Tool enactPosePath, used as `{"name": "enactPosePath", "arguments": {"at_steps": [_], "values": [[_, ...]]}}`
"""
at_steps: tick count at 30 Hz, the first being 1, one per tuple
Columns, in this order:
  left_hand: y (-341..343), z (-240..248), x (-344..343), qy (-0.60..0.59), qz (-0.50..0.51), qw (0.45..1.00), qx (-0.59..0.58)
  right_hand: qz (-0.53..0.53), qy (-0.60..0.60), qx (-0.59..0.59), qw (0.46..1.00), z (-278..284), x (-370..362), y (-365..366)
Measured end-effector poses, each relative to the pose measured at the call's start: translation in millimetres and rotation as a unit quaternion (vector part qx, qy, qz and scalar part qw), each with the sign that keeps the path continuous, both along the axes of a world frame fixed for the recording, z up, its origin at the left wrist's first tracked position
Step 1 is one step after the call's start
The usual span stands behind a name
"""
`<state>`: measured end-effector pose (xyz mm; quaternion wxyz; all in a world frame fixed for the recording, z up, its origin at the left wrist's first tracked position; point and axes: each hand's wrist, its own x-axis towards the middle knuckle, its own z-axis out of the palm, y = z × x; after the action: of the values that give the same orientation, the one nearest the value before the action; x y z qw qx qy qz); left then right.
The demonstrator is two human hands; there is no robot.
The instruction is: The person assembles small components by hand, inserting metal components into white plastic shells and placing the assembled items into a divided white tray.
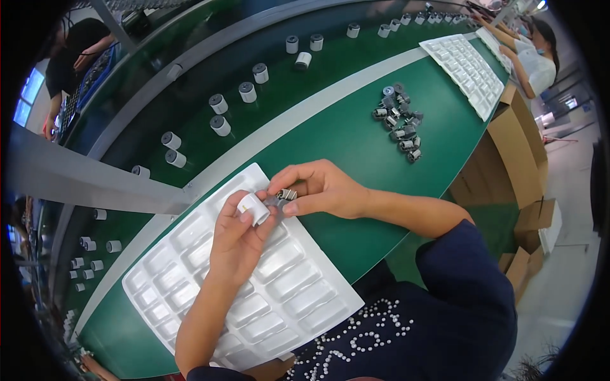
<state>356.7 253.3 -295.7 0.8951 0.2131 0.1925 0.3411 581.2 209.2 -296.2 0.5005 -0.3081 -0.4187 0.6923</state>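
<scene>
Above a white moulded plastic tray [273,270], my left hand [238,232] is closed around a white cylindrical housing [253,209], its open end tilted toward the lower right. My right hand [324,190] pinches a small grey part with a shiny metal coil-like end [287,195] between thumb and fingers. The two hands meet close together, and the small part is beside the housing, apart from its opening. Parts of both pieces are hidden by fingers. The tray lies tilted on the green table [343,251], and its visible pockets hold nothing.
A pile of similar small grey metal parts [400,120] lies on the table at the right. Beyond a pale rail, several white cylinders [247,92] stand on a green conveyor [190,120]. Another white tray [467,70] is far right, near cardboard boxes [518,152]. Other people work at both far sides.
</scene>
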Motion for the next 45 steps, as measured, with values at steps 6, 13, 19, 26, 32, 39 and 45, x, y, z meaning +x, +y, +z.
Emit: {"name": "enactPosePath", "arguments": {"at_steps": [6, 13, 19, 26, 32, 39, 45], "values": [[-3, 0, 3, 0.035, 0.012, 0.999, 0.012, -0.016, 0.014, -0.016, 1.000, 1, 2, 4], [4, -14, -13, 0.009, 0.004, 1.000, 0.003, -0.037, 0.143, -0.119, 0.982, -2, -6, 6], [5, -11, -16, 0.028, 0.000, 0.999, 0.016, -0.037, 0.147, -0.106, 0.983, -4, -11, 5], [2, -8, -20, 0.056, 0.016, 0.998, -0.010, -0.017, 0.018, -0.040, 0.999, -2, -18, 1], [-1, -5, -23, 0.070, 0.012, 0.997, -0.016, -0.070, -0.112, 0.117, 0.984, -10, -29, -3], [4, -11, -16, 0.096, 0.013, 0.995, 0.013, -0.156, -0.196, 0.192, 0.949, -4, -35, -9], [1, -16, 3, 0.104, 0.005, 0.993, 0.065, -0.219, -0.389, 0.344, 0.826, 3, -20, -10]]}}
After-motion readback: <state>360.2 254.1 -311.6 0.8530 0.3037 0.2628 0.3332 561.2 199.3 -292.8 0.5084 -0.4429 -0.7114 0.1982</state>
